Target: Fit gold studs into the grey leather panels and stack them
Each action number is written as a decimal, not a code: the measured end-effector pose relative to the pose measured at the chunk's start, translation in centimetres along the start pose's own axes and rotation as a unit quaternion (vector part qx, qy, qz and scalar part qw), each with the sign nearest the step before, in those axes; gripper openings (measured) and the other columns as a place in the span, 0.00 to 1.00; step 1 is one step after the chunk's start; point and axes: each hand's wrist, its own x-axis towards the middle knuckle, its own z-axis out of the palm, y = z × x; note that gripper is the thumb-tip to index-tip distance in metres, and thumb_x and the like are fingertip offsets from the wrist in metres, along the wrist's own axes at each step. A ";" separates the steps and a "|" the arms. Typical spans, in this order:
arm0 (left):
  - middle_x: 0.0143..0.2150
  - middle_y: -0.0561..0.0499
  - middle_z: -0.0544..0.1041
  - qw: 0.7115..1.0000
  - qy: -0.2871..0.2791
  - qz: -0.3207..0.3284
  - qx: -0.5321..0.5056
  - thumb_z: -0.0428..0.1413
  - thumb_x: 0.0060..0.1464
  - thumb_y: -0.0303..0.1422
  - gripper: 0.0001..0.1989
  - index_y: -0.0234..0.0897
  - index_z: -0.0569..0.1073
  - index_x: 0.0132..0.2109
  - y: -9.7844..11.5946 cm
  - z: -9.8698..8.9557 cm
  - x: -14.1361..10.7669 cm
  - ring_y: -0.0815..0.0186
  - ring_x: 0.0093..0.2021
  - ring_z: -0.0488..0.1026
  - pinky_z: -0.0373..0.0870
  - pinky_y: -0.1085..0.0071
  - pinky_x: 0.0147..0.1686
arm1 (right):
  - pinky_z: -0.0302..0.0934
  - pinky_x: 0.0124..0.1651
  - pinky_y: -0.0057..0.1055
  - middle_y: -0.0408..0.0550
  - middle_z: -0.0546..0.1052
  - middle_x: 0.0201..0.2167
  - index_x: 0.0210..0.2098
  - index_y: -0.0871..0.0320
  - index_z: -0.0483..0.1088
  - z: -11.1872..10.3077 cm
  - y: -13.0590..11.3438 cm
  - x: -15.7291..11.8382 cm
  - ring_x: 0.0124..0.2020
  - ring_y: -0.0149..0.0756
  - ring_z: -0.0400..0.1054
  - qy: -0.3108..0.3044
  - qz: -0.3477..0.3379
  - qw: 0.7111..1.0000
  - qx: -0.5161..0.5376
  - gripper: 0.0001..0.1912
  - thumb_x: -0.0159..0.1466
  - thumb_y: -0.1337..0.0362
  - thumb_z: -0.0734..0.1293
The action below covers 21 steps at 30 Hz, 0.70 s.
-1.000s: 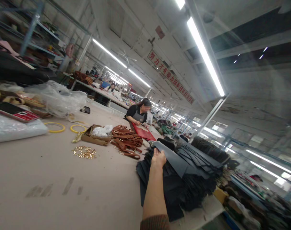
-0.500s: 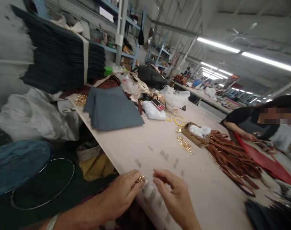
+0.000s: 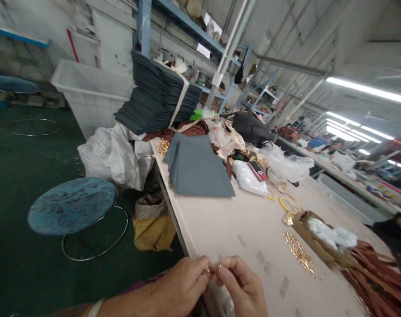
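Observation:
At the table's near edge, my left hand [image 3: 187,281] is closed around small gold-coloured metal pieces [image 3: 206,270], a few of which show between thumb and index finger. My right hand [image 3: 243,284] meets it fingertip to fingertip, thumb and index finger pinched on a tiny shiny piece [image 3: 219,266]. Its exact kind is too small to tell. On the pale tabletop [image 3: 217,224] to the right lies a loose cluster of gold-coloured metal pieces [image 3: 299,254]. Another gold heap [image 3: 162,146] sits at the far left corner, beside a fanned stack of dark grey-blue sheets [image 3: 200,169].
Right of the gold cluster stand an open cardboard box [image 3: 319,242] with white plastic inside and brown straps [image 3: 369,273]. Farther back are yellow rings [image 3: 288,205], a red phone [image 3: 257,171] and plastic bags. A blue round stool [image 3: 73,204] and a yellow sack [image 3: 154,231] stand left.
My view has swung left, so the table's contents shift right in the picture. My right hand has come up against the left, its fingers closing from apart into a pinch.

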 end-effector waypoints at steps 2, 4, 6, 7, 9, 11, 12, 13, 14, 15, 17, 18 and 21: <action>0.28 0.55 0.70 0.996 0.032 -0.037 -0.079 0.45 0.58 0.33 0.09 0.38 0.69 0.37 -0.6 -0.7 0.1 0.67 0.31 0.67 0.60 0.73 0.33 | 0.66 0.32 0.28 0.44 0.74 0.21 0.28 0.58 0.71 0.2 0.5 2.3 0.25 0.34 0.69 0.033 0.024 0.999 0.034 0.16 0.61 0.51 0.67; 0.25 0.57 0.68 0.980 0.064 -0.078 -0.173 0.49 0.53 0.35 0.10 0.37 0.69 0.41 -1.7 -1.3 0.2 0.68 0.27 0.66 0.60 0.73 0.29 | 0.67 0.34 0.30 0.46 0.77 0.25 0.34 0.58 0.74 0.7 0.8 5.5 0.28 0.37 0.71 0.078 0.025 0.997 0.007 0.17 0.58 0.50 0.69; 0.21 0.60 0.64 0.960 0.095 -0.114 -0.236 0.51 0.49 0.39 0.14 0.36 0.68 0.42 -3.1 -2.1 0.2 0.70 0.21 0.61 0.56 0.75 0.24 | 0.67 0.41 0.33 0.50 0.80 0.34 0.40 0.59 0.75 1.5 0.7 9.3 0.35 0.40 0.74 0.094 -0.005 0.993 -0.066 0.18 0.59 0.51 0.67; 0.19 0.61 0.62 0.955 0.112 -0.124 -0.245 0.52 0.48 0.42 0.15 0.37 0.67 0.40 -3.8 -2.5 0.2 0.71 0.20 0.59 0.54 0.75 0.22 | 0.67 0.43 0.33 0.51 0.80 0.37 0.41 0.59 0.75 2.0 0.5 11.3 0.38 0.41 0.74 0.091 -0.035 0.988 -0.123 0.17 0.61 0.53 0.65; 0.18 0.61 0.60 0.952 0.141 -0.128 -0.238 0.54 0.47 0.47 0.18 0.36 0.68 0.36 -5.2 -3.5 0.2 0.71 0.19 0.57 0.52 0.74 0.22 | 0.65 0.46 0.32 0.51 0.80 0.39 0.40 0.59 0.75 3.0 -0.3 15.3 0.41 0.39 0.73 0.072 -0.106 0.958 -0.255 0.14 0.65 0.58 0.61; 0.20 0.59 0.62 0.949 0.182 -0.113 -0.233 0.55 0.46 0.50 0.21 0.35 0.69 0.34 -6.4 -4.5 -0.1 0.71 0.22 0.58 0.54 0.74 0.25 | 0.62 0.49 0.32 0.51 0.79 0.40 0.40 0.59 0.75 4.0 -1.3 18.7 0.43 0.39 0.71 0.056 -0.156 0.920 -0.355 0.13 0.66 0.64 0.59; 0.22 0.58 0.63 0.944 0.205 -0.105 -0.237 0.56 0.46 0.50 0.21 0.35 0.70 0.35 -6.9 -4.9 -0.2 0.71 0.24 0.59 0.55 0.74 0.27 | 0.61 0.50 0.33 0.51 0.79 0.40 0.39 0.59 0.75 4.5 -1.8 20.0 0.44 0.40 0.70 0.047 -0.168 0.907 -0.382 0.12 0.66 0.66 0.59; 0.24 0.58 0.64 0.937 0.226 -0.102 -0.246 0.56 0.47 0.50 0.21 0.35 0.70 0.36 -7.4 -5.2 -0.4 0.70 0.25 0.59 0.56 0.74 0.29 | 0.60 0.50 0.34 0.52 0.79 0.40 0.38 0.59 0.75 4.9 -2.1 20.9 0.45 0.41 0.69 0.040 -0.174 0.900 -0.397 0.11 0.66 0.68 0.59; 0.25 0.58 0.64 0.929 0.249 -0.101 -0.254 0.57 0.47 0.50 0.21 0.35 0.71 0.38 -7.8 -5.4 -0.5 0.70 0.27 0.60 0.56 0.74 0.30 | 0.59 0.49 0.34 0.53 0.79 0.39 0.37 0.59 0.75 5.3 -2.3 21.6 0.44 0.42 0.69 0.032 -0.175 0.896 -0.406 0.11 0.65 0.69 0.60; 0.26 0.57 0.64 0.922 0.269 -0.103 -0.258 0.58 0.48 0.49 0.21 0.36 0.71 0.39 -8.1 -5.5 -0.6 0.69 0.29 0.60 0.57 0.74 0.31 | 0.59 0.48 0.34 0.53 0.79 0.37 0.36 0.60 0.74 5.5 -2.4 21.8 0.42 0.42 0.69 0.022 -0.174 0.891 -0.419 0.11 0.65 0.70 0.59; 0.28 0.57 0.64 0.911 0.300 -0.115 -0.258 0.58 0.48 0.50 0.22 0.37 0.72 0.41 -8.6 -5.6 -0.8 0.68 0.31 0.62 0.58 0.74 0.32 | 0.59 0.44 0.33 0.52 0.79 0.35 0.35 0.59 0.74 5.5 -2.2 21.1 0.39 0.42 0.69 0.000 -0.170 0.880 -0.444 0.12 0.64 0.72 0.59; 0.29 0.56 0.65 0.906 0.312 -0.120 -0.260 0.58 0.49 0.51 0.22 0.37 0.72 0.42 -8.8 -5.5 -0.8 0.67 0.32 0.63 0.59 0.74 0.32 | 0.59 0.43 0.33 0.52 0.79 0.34 0.34 0.59 0.74 5.3 -2.0 20.3 0.38 0.41 0.69 -0.013 -0.167 0.874 -0.456 0.13 0.64 0.73 0.58; 0.33 0.54 0.69 0.892 0.326 -0.134 -0.283 0.57 0.51 0.53 0.26 0.38 0.70 0.48 -8.6 -5.2 -1.0 0.68 0.32 0.65 0.61 0.74 0.33 | 0.58 0.41 0.31 0.50 0.78 0.32 0.32 0.58 0.74 3.8 -1.7 16.0 0.37 0.40 0.69 -0.077 -0.139 0.854 -0.495 0.15 0.63 0.75 0.57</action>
